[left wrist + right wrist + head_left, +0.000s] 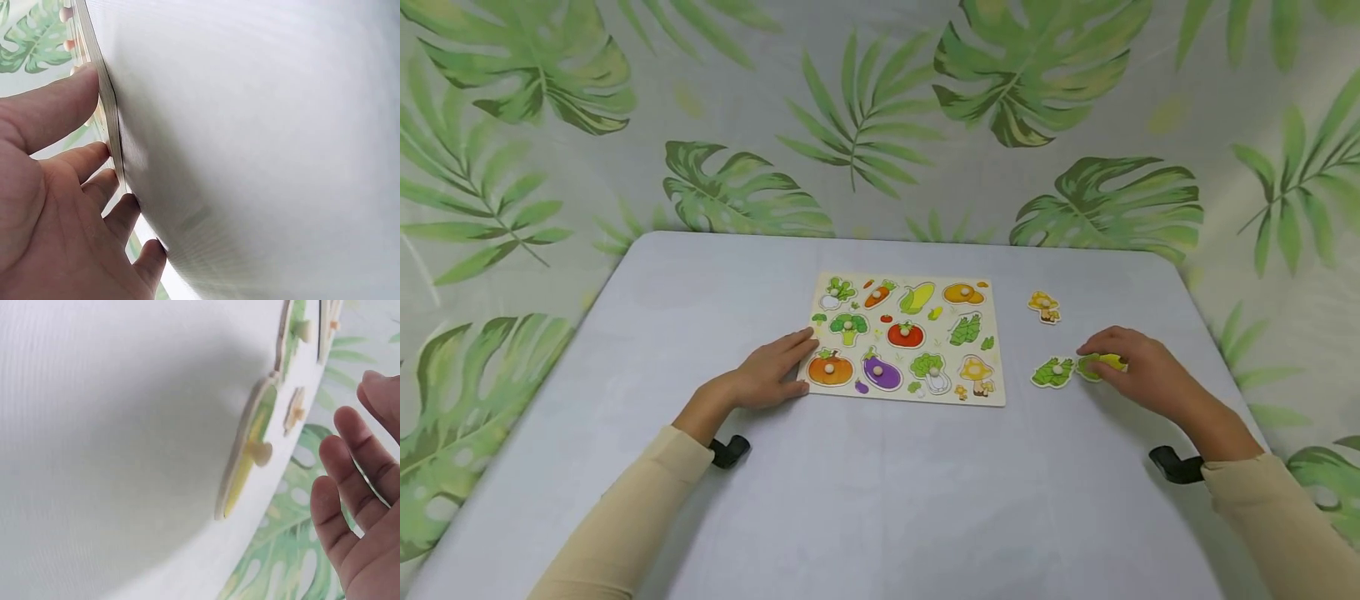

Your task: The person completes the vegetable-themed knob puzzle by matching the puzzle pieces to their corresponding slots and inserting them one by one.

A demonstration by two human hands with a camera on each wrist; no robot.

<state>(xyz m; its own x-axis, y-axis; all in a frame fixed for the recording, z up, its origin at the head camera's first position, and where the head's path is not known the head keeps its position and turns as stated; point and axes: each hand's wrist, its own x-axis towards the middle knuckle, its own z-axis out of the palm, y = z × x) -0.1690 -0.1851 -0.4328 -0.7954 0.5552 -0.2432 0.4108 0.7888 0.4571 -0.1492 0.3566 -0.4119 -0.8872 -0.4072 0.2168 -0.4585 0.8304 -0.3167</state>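
A wooden vegetable puzzle board [868, 400] lies on the table, with several knobbed pieces such as the tomato [906, 335] and eggplant [882, 372] sitting in it. My left hand [769, 372] rests at its left edge; the left wrist view has the thumb and fingertips touching the board's side. To the right of the board, my right hand [1138, 371] hovers over a corn piece [253, 450], its fingers relaxed and apart from the knob. A green vegetable piece [1051, 372] lies against the corn piece's left end, and a mushroom piece [1043, 307] lies farther back.
The white-covered table [880, 492] has its far edge beyond the board, with a leaf-patterned cloth [880, 108] hanging behind. Black wrist mounts [730, 451] sit at both wrists. Corn, green vegetable and mushroom pictures on the board carry no knobs.
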